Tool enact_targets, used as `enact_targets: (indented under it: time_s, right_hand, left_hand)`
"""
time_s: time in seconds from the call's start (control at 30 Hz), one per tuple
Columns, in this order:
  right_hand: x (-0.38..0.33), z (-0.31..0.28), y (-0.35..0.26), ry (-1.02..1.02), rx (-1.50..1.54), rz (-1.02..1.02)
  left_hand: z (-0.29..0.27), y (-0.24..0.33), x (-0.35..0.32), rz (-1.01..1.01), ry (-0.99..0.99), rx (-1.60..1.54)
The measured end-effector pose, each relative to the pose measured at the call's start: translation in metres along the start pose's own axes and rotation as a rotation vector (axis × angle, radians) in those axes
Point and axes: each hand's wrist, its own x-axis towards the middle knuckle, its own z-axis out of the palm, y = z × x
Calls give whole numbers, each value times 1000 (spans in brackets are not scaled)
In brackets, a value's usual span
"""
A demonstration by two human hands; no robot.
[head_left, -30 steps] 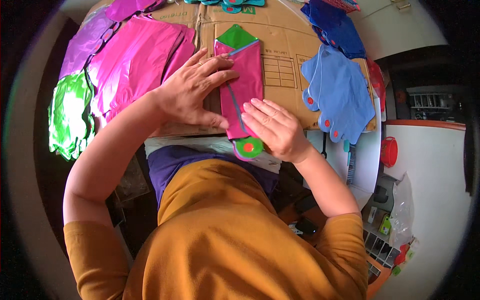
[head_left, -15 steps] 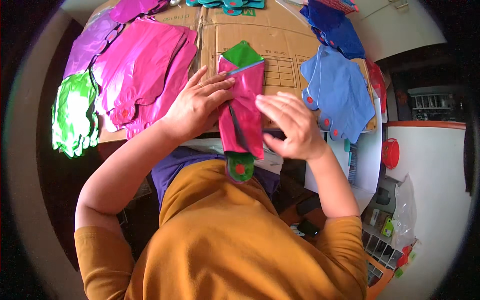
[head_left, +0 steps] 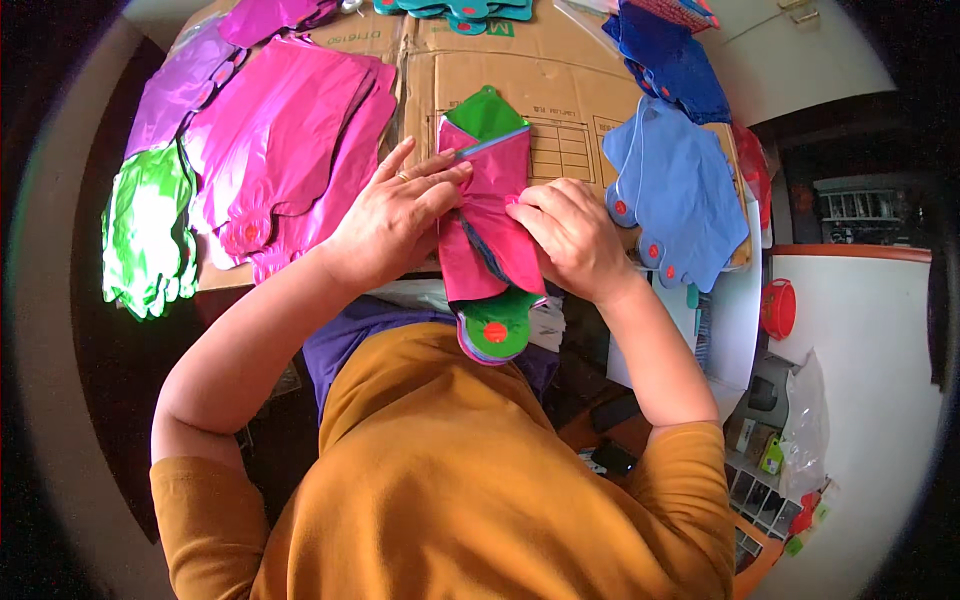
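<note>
A narrow folded bundle of what look like flat foil balloons [head_left: 490, 180], shiny pink outside, lies in front of me on the cardboard. Green foil [head_left: 484, 113] shows at its pointed far end, and a rounded green tab [head_left: 494, 332] with a red dot hangs past the near edge. Over its left side my left hand [head_left: 397, 210] lies flat, fingers stretched and thumb apart. My right hand [head_left: 578, 238] is closed at the right edge, pinching the pink foil between thumb and fingers. A dark slit opens down the lower half of the bundle.
Stacks of pink foil [head_left: 280, 130], purple foil [head_left: 175, 105] and green foil [head_left: 150, 230] lie to the left. On the right are light blue foil [head_left: 680, 190] and dark blue foil [head_left: 672, 65]. A white box [head_left: 738, 330] stands below the cardboard's right edge.
My right hand, earlier held loosely over the bundle with fingers extended, now pinches its right edge. The near tab has swung slightly right. My left hand stays in place.
</note>
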Motion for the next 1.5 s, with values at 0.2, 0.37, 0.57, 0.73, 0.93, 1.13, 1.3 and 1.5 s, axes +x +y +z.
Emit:
enact_targets:
  time_s: [0.2, 0.37, 0.57, 0.73, 0.93, 1.13, 1.3, 1.5]
  right_hand:
    - [0, -1, 1, 15, 8, 4]
    - [6, -3, 6, 18, 73, 64]
    - [7, 1, 9, 47, 141, 201]
    - [8, 6, 5, 84, 201, 449]
    - [14, 13, -7, 111, 164, 686]
    - [13, 14, -13, 113, 113, 714]
    - [4, 18, -9, 170, 141, 619]
    - [4, 3, -7, 16, 185, 594]
  left_hand:
    - [-1, -4, 0, 16, -5, -33]
    - [-1, -7, -1, -29, 22, -108]
    - [-9, -6, 8, -55, 55, -132]
    - [-12, -8, 13, -43, 95, -102]
    - [-15, -5, 16, -89, 70, -127]
    - [-20, -8, 19, -64, 51, -225]
    - [-16, -21, 15, -43, 30, -227]
    - [-28, -15, 14, -91, -82, -261]
